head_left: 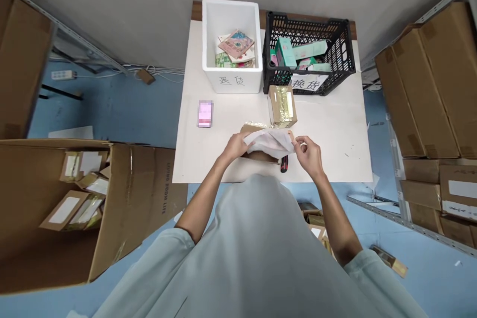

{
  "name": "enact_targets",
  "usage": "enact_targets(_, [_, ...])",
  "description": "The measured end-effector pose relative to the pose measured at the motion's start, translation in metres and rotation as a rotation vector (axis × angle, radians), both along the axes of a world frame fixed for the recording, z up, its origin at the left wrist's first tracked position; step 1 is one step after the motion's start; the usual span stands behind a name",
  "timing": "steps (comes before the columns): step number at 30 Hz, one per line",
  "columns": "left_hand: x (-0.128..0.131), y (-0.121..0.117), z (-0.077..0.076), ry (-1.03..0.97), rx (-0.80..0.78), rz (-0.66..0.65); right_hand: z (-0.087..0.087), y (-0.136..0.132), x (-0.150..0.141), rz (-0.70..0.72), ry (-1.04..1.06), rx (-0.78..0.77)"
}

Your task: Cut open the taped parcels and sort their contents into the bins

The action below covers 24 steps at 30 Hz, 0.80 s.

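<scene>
Both my hands hold a white soft packet (269, 142) over an opened brown cardboard box (261, 155) near the table's front edge. My left hand (235, 146) grips the packet's left end with curled fingers. My right hand (307, 153) pinches its right end. A small dark red-tipped tool (284, 163) lies on the table just below the packet. Behind it stands a small taped cardboard box (282, 105).
On the white table (335, 124) stand a white foam bin (231, 44) holding booklets and a black plastic crate (309, 54) with teal boxes. A pink phone (205, 113) lies at the left. A large open carton (74, 203) of parcels stands left; stacked cartons (428, 84) fill shelves right.
</scene>
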<state>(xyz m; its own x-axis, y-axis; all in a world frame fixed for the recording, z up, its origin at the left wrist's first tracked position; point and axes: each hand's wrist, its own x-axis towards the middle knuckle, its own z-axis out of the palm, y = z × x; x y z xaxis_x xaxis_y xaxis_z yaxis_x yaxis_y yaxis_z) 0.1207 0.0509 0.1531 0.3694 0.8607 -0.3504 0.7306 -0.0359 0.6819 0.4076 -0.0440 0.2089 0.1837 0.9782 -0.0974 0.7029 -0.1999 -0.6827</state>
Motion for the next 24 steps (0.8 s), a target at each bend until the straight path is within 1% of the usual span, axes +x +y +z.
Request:
enact_targets(2, [0.000,0.003,0.004,0.042,0.029,-0.008,-0.002,0.000,0.005,0.026,-0.012,-0.025])
enact_targets(6, [0.005,0.010,0.014,0.097,0.114,-0.009,-0.006,-0.004,0.010,0.144,-0.057,0.008])
enact_targets(9, [0.014,0.016,0.014,0.053,0.146,0.062,-0.016,-0.004,0.008,0.130,0.026,-0.015])
enact_targets(12, [0.023,0.019,0.008,-0.093,0.109,0.187,-0.034,0.000,0.003,0.051,0.187,-0.073])
enact_targets(14, [0.026,0.019,0.002,-0.228,0.097,0.232,-0.046,0.002,-0.001,-0.005,0.296,-0.081])
enact_targets(17, [0.024,0.018,-0.010,-0.374,0.071,0.226,-0.059,0.004,-0.005,-0.061,0.434,-0.068])
enact_targets(20, [0.017,0.017,-0.021,-0.443,0.018,0.208,-0.067,0.006,-0.005,-0.082,0.519,-0.073])
enact_targets(22, [0.011,0.017,-0.026,-0.434,0.001,0.192,-0.069,0.006,0.000,-0.080,0.526,-0.083])
enact_targets(24, [0.002,0.020,-0.028,-0.371,0.032,0.165,-0.069,0.005,0.007,-0.077,0.468,-0.060])
